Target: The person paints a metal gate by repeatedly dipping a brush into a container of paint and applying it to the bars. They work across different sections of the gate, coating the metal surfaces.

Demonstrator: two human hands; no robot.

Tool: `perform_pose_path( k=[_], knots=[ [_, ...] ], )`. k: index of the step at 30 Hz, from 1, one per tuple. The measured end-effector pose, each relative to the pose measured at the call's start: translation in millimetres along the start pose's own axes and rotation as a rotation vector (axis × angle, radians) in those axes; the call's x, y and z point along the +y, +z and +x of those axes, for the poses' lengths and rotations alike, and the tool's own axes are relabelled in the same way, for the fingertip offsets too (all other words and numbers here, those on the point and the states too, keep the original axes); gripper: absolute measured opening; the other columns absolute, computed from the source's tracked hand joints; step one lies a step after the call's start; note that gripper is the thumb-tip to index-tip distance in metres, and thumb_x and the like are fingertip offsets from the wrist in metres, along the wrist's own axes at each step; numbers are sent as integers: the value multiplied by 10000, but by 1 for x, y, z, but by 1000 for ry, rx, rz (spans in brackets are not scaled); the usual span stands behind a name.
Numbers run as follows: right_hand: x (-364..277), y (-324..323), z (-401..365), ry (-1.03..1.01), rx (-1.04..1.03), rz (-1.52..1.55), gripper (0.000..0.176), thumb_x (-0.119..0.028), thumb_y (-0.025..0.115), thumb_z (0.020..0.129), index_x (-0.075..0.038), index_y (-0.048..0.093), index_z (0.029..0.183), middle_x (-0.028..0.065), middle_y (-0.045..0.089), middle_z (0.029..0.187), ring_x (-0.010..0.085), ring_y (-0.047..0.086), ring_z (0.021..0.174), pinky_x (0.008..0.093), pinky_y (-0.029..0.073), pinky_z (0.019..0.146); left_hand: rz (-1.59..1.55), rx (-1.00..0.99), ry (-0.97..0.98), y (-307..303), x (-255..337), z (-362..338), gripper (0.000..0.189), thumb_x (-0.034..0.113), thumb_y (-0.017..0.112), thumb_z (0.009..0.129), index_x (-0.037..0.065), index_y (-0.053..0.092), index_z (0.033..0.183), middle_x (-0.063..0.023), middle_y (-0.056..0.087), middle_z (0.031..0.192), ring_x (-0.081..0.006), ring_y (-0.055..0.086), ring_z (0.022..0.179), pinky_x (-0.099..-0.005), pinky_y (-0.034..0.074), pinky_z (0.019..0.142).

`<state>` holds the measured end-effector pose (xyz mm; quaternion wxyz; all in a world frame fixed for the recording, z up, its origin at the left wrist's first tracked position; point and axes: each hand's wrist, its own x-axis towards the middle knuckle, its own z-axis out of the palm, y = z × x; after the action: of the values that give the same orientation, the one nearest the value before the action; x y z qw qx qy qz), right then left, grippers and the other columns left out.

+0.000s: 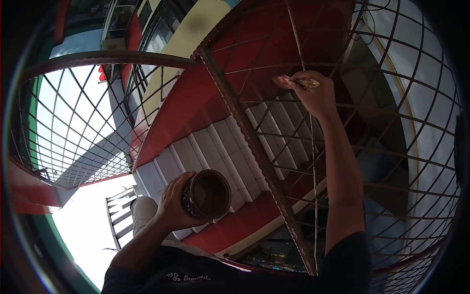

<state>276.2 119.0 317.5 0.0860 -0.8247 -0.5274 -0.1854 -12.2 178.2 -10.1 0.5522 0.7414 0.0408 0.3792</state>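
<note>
My left hand (172,205) is wrapped round the side of a round paint can (208,194), whose open top faces me and shows a brown inside. Up to the right, my right hand (317,94) grips a paintbrush (308,83) by its stained handle. The reddish bristles (282,81) point left, over the red wall in this view. Right around the brush and hand run the thin crossed bars of a brown metal grille (313,104). A scalloped brown metal post (240,117) slants between the can and the brush.
White-tiled stairs (183,159) lie below, bordered by a red wall (178,105). A curved brown rail (98,60) with lattice stands at the left. More lattice bars (416,147) cover the right side. A thin vertical rod (314,196) passes near my right forearm.
</note>
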Motion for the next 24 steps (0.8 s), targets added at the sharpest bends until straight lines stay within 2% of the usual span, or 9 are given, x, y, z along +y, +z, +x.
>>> perform_pose_path(
  k=[1, 4, 7, 10, 13, 16, 19, 22, 24],
  knots=[
    [-2, 1, 0, 26, -25, 80, 99, -188, 790, 844, -101, 760, 882, 51, 752, 875, 179, 735, 798, 297, 594, 728, 4, -6, -13, 0, 2, -1, 1138, 449, 961, 510, 57, 404, 1421, -195, 555, 1350, -379, 573, 1243, -519, 467, 1027],
    [-6, 7, 4, -88, -42, -187, 99, -186, 792, 840, -99, 759, 873, 51, 753, 887, 181, 733, 799, 301, 590, 725, 11, -5, 14, 1, 0, -2, 1136, 450, 961, 511, 56, 407, 1421, -196, 556, 1348, -376, 573, 1243, -521, 467, 1025],
    [-16, 0, 6, -14, -71, -43, 75, -177, 786, 838, -117, 758, 874, 30, 746, 882, 194, 728, 785, 311, 586, 708, 11, -8, 6, 0, 0, -3, 1135, 450, 962, 513, 59, 408, 1423, -195, 556, 1349, -376, 572, 1245, -519, 466, 1025],
    [-6, 9, 5, -191, -135, -271, 68, -172, 779, 838, -135, 760, 892, 19, 734, 869, 198, 725, 775, 314, 585, 700, 12, -10, 8, 1, 1, -2, 1137, 449, 962, 512, 60, 406, 1425, -194, 557, 1347, -375, 571, 1247, -515, 465, 1024],
    [-3, 0, -2, -293, -22, -301, 65, -176, 770, 842, -148, 760, 900, 17, 723, 852, 199, 722, 770, 310, 582, 695, 15, 0, 10, -1, 2, -4, 1142, 448, 963, 509, 59, 405, 1426, -194, 557, 1346, -375, 570, 1247, -513, 463, 1025],
    [0, 9, -20, -300, -238, -301, 53, -178, 764, 853, -144, 759, 893, 14, 728, 855, 188, 721, 758, 309, 583, 682, 20, 1, 7, -2, 3, -4, 1144, 447, 963, 508, 59, 404, 1428, -192, 555, 1348, -373, 569, 1250, -517, 458, 1030],
    [5, -1, -10, 7, -152, 12, 60, -111, 786, 831, -101, 733, 857, 20, 724, 860, 185, 720, 762, 288, 582, 673, 12, -1, 17, -3, 2, -3, 1145, 447, 964, 509, 61, 403, 1430, -190, 551, 1350, -371, 566, 1252, -517, 455, 1036],
    [4, -8, 4, -44, 52, -185, 57, -108, 786, 834, -115, 732, 851, 17, 717, 845, 180, 720, 763, 287, 590, 673, 9, -9, 21, 0, 7, -4, 1147, 445, 964, 507, 61, 402, 1430, -186, 551, 1347, -368, 568, 1250, -511, 458, 1036],
    [0, -7, 1, -190, 166, -233, 56, -111, 783, 838, -125, 738, 868, 16, 718, 849, 176, 720, 765, 291, 590, 672, 15, -9, 22, -1, 9, -4, 1149, 441, 967, 504, 62, 402, 1430, -184, 552, 1343, -367, 569, 1247, -506, 462, 1035]
  ],
)
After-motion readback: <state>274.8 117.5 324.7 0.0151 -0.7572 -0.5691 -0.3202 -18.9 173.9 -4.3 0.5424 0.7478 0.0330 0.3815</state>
